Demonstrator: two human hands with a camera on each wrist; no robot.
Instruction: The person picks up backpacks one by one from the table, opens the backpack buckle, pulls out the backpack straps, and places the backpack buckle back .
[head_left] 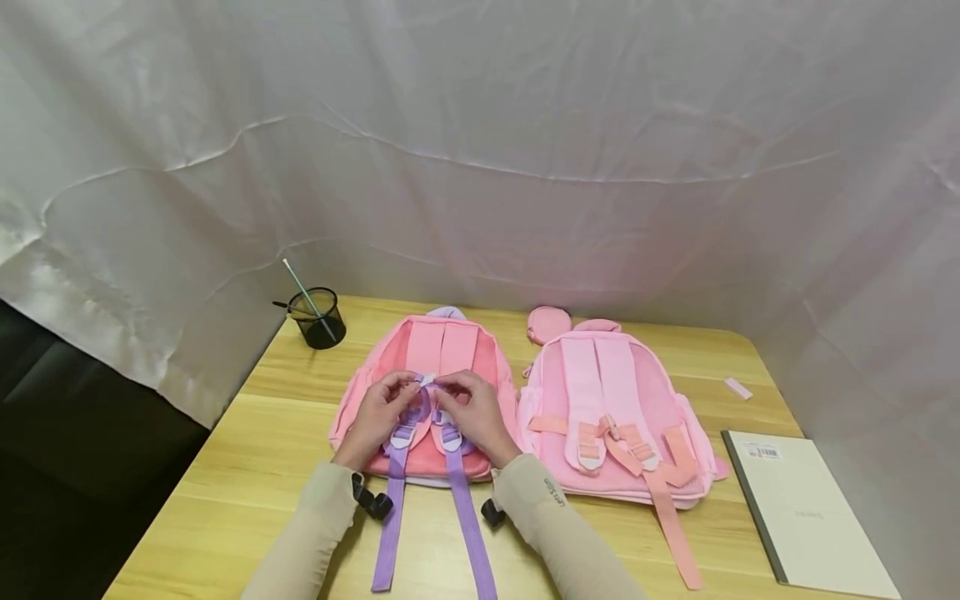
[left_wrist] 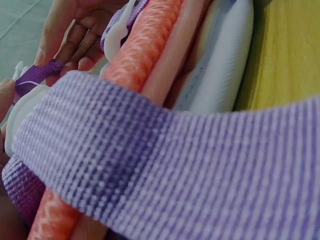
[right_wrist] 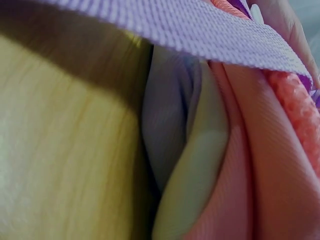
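Note:
A coral-pink backpack (head_left: 386,358) lies on the table with its shoulder straps facing up. Over its middle, my left hand (head_left: 379,417) and right hand (head_left: 477,415) meet from either side. Both pinch a purple chest strap at a small white buckle (head_left: 427,380); whether its halves are joined cannot be made out. Below the hands, two long purple webbing straps (head_left: 467,517) hang toward the near edge through white adjusters (head_left: 452,443). Close up, purple webbing (left_wrist: 210,170) crosses the left wrist view, hiding part of the hands. Similar webbing (right_wrist: 200,37) spans the right wrist view.
Touching it on the right is a light pink backpack (head_left: 551,433) with orange straps, a round pink pouch (head_left: 549,323) behind it. A black mesh pen cup (head_left: 324,332) stands back left. Far right lie a notebook (head_left: 813,508) and a small pink bar (head_left: 738,388). Grey curtains surround the table.

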